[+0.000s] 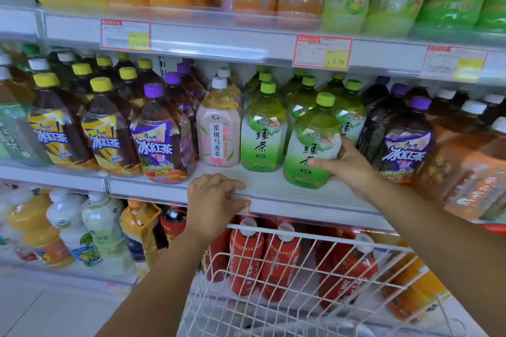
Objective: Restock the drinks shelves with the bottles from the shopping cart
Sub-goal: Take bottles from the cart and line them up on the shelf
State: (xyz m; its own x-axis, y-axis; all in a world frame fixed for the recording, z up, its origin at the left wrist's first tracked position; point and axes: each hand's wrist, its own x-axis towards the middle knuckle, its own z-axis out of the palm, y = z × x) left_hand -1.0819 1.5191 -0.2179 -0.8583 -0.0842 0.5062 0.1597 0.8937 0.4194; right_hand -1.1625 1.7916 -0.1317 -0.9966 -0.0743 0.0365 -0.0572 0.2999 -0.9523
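- Your right hand [351, 169] grips a green tea bottle [312, 128]. The thumb [323, 163] lies across the front of the label, and the other fingers wrap round the bottle's right side and back.
- That bottle stands upright on the middle shelf [273, 186], near its front edge. It is ahead of the other green-cap bottles and just right of another green tea [262, 137].
- Your left hand [216, 197] holds the shelf's front lip. Its fingers [230, 185] are bent over the top and the thumb sits against the price rail below. It holds no bottle.
- A pink peach tea [219, 137] stands left of the green teas, well apart from your right hand.
- A purple-cap bottle [405, 145] stands just right of your right hand.
- The white wire cart [301, 232] sits below the shelf, between your forearms.
- Red bottles [246, 257] show through its wires. You cannot tell whether they are in the cart or on the bottom shelf behind it.
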